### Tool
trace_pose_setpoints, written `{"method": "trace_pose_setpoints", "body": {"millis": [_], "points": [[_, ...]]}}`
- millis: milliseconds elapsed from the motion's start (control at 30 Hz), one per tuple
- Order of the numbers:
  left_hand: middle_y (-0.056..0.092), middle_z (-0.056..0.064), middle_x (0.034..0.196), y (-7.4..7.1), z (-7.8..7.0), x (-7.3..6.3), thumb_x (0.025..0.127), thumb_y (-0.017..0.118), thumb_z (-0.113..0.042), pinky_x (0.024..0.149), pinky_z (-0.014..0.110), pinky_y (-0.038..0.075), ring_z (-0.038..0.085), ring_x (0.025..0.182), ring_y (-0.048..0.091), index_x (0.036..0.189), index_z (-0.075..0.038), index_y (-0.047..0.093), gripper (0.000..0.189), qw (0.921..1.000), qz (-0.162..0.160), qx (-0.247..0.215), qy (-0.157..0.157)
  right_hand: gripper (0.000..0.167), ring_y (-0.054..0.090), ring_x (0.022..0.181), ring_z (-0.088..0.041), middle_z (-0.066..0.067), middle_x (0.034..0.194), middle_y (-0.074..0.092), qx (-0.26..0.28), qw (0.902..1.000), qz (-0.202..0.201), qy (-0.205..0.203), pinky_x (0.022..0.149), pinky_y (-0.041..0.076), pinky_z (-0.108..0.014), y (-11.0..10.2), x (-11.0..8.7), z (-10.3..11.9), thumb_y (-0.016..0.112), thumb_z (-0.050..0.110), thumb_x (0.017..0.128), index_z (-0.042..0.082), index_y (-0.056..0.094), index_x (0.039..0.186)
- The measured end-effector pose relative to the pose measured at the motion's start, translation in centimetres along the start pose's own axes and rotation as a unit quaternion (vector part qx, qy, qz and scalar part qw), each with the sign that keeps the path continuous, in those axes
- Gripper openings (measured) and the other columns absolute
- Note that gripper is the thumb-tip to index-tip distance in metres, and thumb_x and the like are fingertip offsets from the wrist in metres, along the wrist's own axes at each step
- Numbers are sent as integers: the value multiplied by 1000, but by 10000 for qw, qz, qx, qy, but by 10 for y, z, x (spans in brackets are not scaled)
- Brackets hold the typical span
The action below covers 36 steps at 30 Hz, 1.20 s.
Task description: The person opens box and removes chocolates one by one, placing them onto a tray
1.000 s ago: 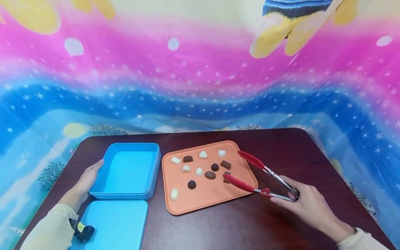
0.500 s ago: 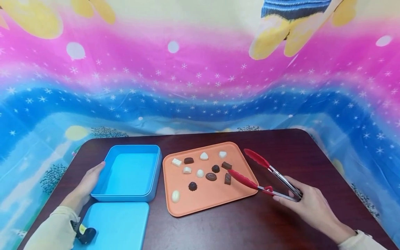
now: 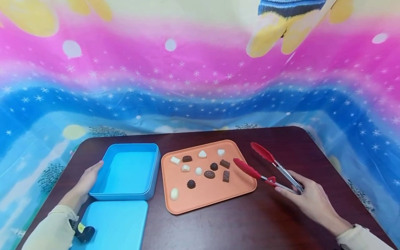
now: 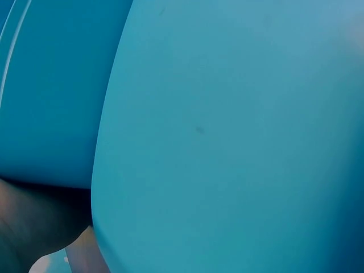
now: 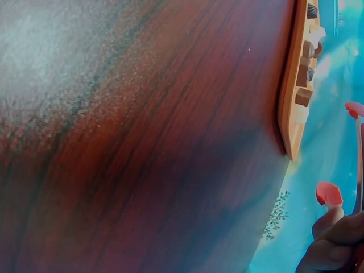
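My left hand [image 3: 89,178] rests along the left outer wall of an open blue box [image 3: 156,177], its fingers reaching toward the rim. In the left wrist view, part of the hand [image 4: 40,222] shows beside the box wall [image 4: 51,102]. My right hand [image 3: 315,201] holds red-tipped metal tongs [image 3: 285,175] near their hinged end. The tongs' arms are spread with nothing between them; one red tip hangs over the right edge of an orange tray [image 3: 206,201]. Dark chocolates [image 3: 209,174] and white chocolates [image 3: 174,194] lie scattered on the tray.
A blue lid [image 3: 115,222] lies in front of the box, partly under my left sleeve [image 3: 50,225] and its wrist camera. The dark wooden table [image 3: 193,229] ends at a printed cloth backdrop [image 3: 200,93]. Tray and box stand close together.
The tongs have moved right, away from the brown chocolates near the tray's right side. My left hand stays at the box, and the chocolates have not moved on the tray.
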<state>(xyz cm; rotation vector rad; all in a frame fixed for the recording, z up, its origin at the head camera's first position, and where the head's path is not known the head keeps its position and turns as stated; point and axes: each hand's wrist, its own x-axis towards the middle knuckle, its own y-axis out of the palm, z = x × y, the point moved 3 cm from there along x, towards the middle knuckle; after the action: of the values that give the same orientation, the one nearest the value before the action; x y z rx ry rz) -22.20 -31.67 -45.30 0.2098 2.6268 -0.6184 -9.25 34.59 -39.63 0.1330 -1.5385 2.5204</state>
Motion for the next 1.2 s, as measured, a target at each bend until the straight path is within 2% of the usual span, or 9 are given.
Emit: {"method": "trace_pose_setpoints", "body": {"millis": [200,500,867,1200], "points": [[-18,25,166,-2,2,-1,105,11,-61,120,75,0,54,152,-14,159,-7,-14,80,10000,-11,-18,-31,65,35,53,-3,5,61,44,-43,9999,-96,34,50,26,-24,0,1,-1,81,51,82,18,62,135],[-20,24,166,-2,3,-1,106,10,-59,119,76,-1,54,151,-15,159,-8,-15,77,10000,61,-63,44,74,32,52,-5,2,60,43,148,9992,155,345,48,27,-26,3,7,-11,78,53,84,11,57,141],[-19,25,165,0,2,0,106,10,-59,119,76,0,55,151,-15,159,-8,-15,77,9999,68,1,115,75,35,56,-5,2,62,44,73,9990,27,429,49,26,-26,1,12,-27,77,52,86,9,56,143],[-20,25,165,-1,2,1,105,10,-61,118,77,0,55,150,-15,159,-9,-16,79,9999,94,20,40,81,34,53,-6,1,63,45,91,9974,250,675,49,26,-26,5,12,-41,72,55,89,3,50,147]]}}
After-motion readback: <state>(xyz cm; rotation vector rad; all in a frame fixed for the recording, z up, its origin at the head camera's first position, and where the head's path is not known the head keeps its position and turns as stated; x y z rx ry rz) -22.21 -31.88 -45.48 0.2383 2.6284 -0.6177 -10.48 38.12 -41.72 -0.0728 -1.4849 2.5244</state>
